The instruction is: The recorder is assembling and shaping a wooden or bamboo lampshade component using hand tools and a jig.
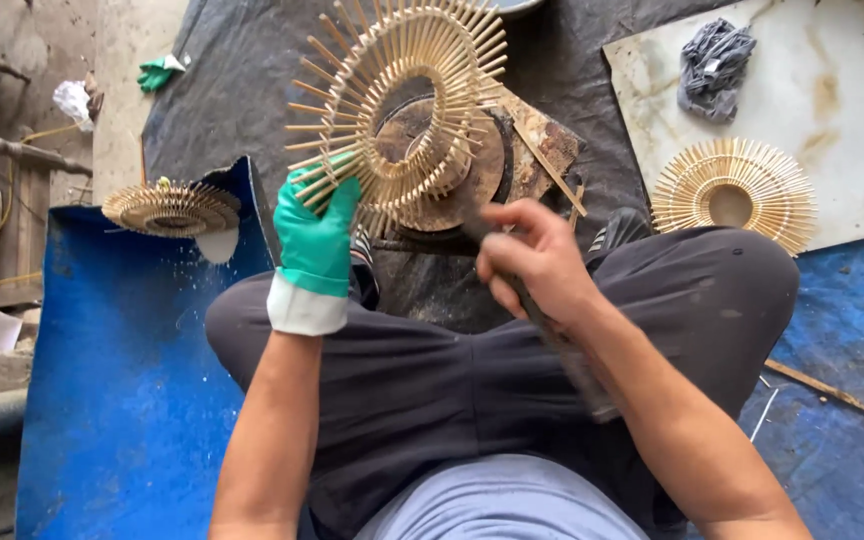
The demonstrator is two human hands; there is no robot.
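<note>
While left hand (314,235) grips bamboo ring (402,105), right hand (532,262) clasps tool (567,355).

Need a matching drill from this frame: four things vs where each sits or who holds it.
Things
1. round bamboo-stick sunburst frame, tilted
2. flat finished bamboo sunburst ring
3. crumpled grey rag
4. dark stick-like tool

Places
A. in the bare right hand
B. far corner of the pale board
C. gripped by the green-gloved left hand
D. near edge of the pale board

Pairs: 1-C, 2-D, 3-B, 4-A
</note>
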